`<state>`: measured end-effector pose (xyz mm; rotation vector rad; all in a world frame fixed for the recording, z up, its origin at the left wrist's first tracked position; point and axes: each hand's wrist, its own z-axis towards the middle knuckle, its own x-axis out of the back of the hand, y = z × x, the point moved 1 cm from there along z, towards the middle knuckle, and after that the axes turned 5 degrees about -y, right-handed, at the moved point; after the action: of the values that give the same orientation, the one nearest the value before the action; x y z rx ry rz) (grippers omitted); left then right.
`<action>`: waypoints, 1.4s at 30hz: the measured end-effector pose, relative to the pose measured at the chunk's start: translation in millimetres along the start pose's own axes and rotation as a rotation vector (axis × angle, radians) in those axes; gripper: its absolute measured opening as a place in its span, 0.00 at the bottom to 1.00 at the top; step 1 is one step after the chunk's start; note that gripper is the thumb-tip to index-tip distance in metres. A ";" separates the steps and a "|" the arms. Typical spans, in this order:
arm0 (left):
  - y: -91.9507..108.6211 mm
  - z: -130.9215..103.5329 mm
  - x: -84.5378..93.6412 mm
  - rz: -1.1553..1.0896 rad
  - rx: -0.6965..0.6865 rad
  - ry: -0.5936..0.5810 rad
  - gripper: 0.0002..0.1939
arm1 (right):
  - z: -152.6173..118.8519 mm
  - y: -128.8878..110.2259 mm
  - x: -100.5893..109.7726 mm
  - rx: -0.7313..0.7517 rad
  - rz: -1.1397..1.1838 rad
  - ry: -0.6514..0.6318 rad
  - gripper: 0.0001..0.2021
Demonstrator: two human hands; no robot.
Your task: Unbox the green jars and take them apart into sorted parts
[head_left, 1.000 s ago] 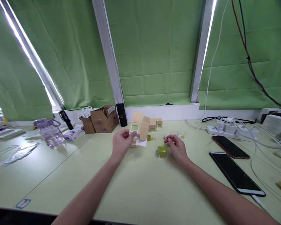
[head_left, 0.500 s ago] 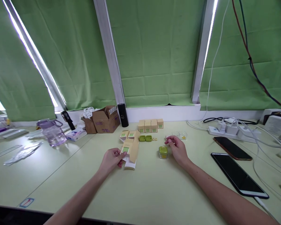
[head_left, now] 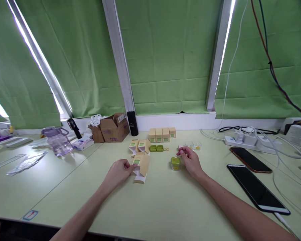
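My left hand (head_left: 119,172) pinches the left edge of a small beige paper box (head_left: 143,162) with a green-and-white label. Its flaps are open, and a white flap points toward me. My right hand (head_left: 189,161) is held with thumb and fingertips together; whether anything small is between them I cannot make out. Just left of it stands a clear little jar with a green lid (head_left: 175,161). Beyond the right fingers lie clear round cups (head_left: 197,145). Two open beige boxes (head_left: 143,146) stand behind the held one, beside a green twin case (head_left: 157,148) and tiny yellowish pieces (head_left: 166,149).
Several closed beige boxes (head_left: 159,135) line up at the back. Farther left are a brown carton (head_left: 114,129), a black cylinder (head_left: 132,124) and a purple-lidded jug (head_left: 57,142). Two phones (head_left: 257,189), a power strip (head_left: 253,143) and loose cables occupy the right.
The held box has been lowered and turned, separating from the two open boxes behind it. My left hand has shifted slightly right; my right hand stays almost still.
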<state>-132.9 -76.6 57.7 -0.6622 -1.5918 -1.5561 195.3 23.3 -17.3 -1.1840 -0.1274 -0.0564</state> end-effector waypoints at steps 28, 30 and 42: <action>108.6 29.4 -113.9 -0.356 -0.442 -0.304 0.21 | -2.1 -1.6 4.4 -0.031 -0.212 0.021 0.06; 105.2 30.6 -115.2 -0.392 -0.409 -0.244 0.21 | -3.1 -4.7 3.0 -0.013 -0.144 -0.005 0.09; 114.8 23.0 -99.5 -0.515 -0.320 -0.052 0.22 | -10.7 -16.3 -14.3 -0.177 0.613 -0.301 0.22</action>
<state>11.3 -25.7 42.4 -0.4800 -1.6494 -2.2200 180.1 6.9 -8.2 -1.3595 -0.0185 0.6623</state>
